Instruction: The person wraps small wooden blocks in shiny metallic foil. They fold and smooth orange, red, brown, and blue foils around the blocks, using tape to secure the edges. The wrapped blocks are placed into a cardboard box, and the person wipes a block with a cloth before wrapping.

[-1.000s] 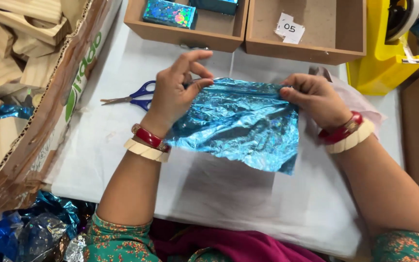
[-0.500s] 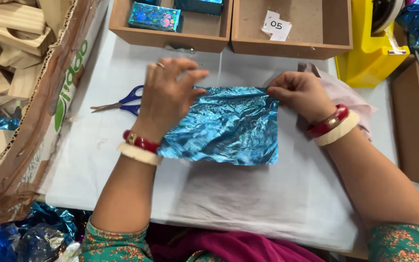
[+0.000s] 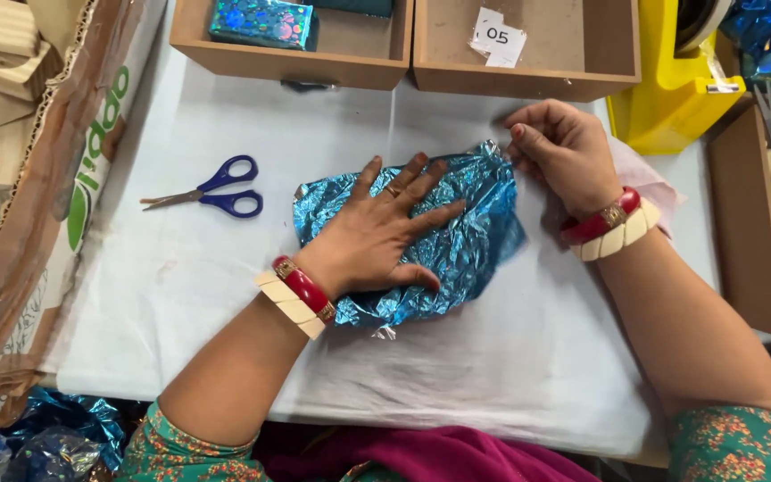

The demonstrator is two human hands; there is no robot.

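Blue foil sheet (image 3: 457, 223): left hand (image 3: 381, 234) flat, grip spread open; right hand (image 3: 559, 147) grip pinching foil edge.

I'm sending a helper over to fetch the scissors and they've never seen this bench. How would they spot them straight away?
Start at the white cloth-covered table, where the left hand lies flat on a crinkled blue foil sheet. Just left of that foil, on bare cloth, lie the blue-handled metal scissors, shut, blades pointing left towards the cardboard box. No other tool lies on that stretch of cloth.
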